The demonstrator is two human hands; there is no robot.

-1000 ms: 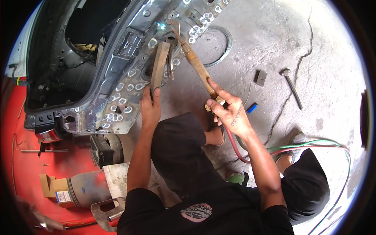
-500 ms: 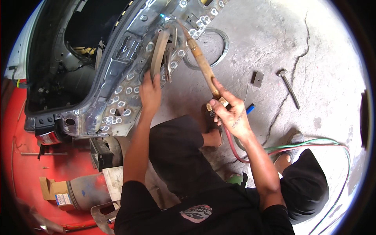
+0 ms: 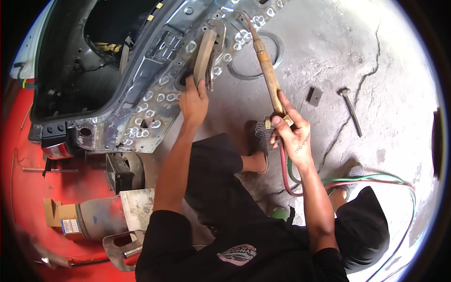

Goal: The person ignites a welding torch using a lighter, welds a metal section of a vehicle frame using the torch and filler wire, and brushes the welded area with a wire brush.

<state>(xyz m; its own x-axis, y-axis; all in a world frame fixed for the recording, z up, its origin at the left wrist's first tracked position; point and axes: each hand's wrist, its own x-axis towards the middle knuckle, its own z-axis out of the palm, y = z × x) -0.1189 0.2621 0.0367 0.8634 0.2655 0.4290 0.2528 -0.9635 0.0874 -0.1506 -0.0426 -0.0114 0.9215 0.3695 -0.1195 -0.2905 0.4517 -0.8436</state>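
Head view: a brass torch (image 3: 270, 77) slants at one o'clock from centre, its tip over the metal panel (image 3: 157, 87). The right hand's (image 3: 293, 136) fingers close around its lower end; the left hand's (image 3: 193, 104) curl around the near end of a tan bar (image 3: 204, 56) toward half past eleven. A block (image 3: 314, 96) lies at two, a hammer (image 3: 350, 110) past it.
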